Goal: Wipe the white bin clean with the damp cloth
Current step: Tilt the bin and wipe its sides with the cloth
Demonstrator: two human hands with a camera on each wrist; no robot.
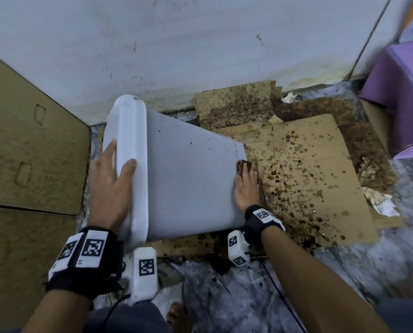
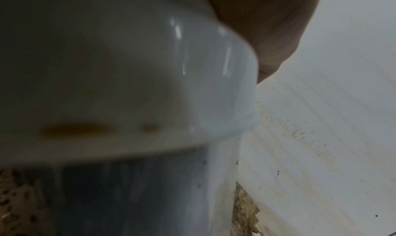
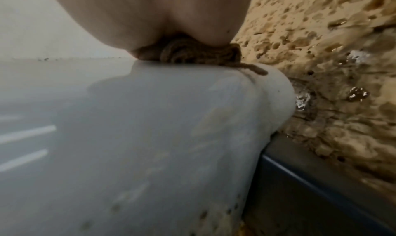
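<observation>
The white bin (image 1: 188, 179) lies on its side on stained cardboard, mouth to the left and base to the right. Dark specks dot its upper side near the base. My left hand (image 1: 115, 174) grips the thick rim (image 2: 150, 70), thumb on the outside and fingers on the mouth side. My right hand (image 1: 246, 186) holds a bunched brown cloth (image 1: 243, 166) against the side wall, right at the base edge. In the right wrist view the cloth (image 3: 188, 53) is squashed between the hand (image 3: 150, 16) and the bin (image 3: 150, 138).
Wet, brown-spattered cardboard (image 1: 309, 176) covers the floor right of the bin. A dirty white wall (image 1: 200, 44) stands close behind. Cardboard boxes (image 1: 32, 152) line the left, a purple box (image 1: 405, 92) the right. Crumpled tissues (image 1: 378, 200) lie nearby; a bare foot (image 1: 176, 316) shows below.
</observation>
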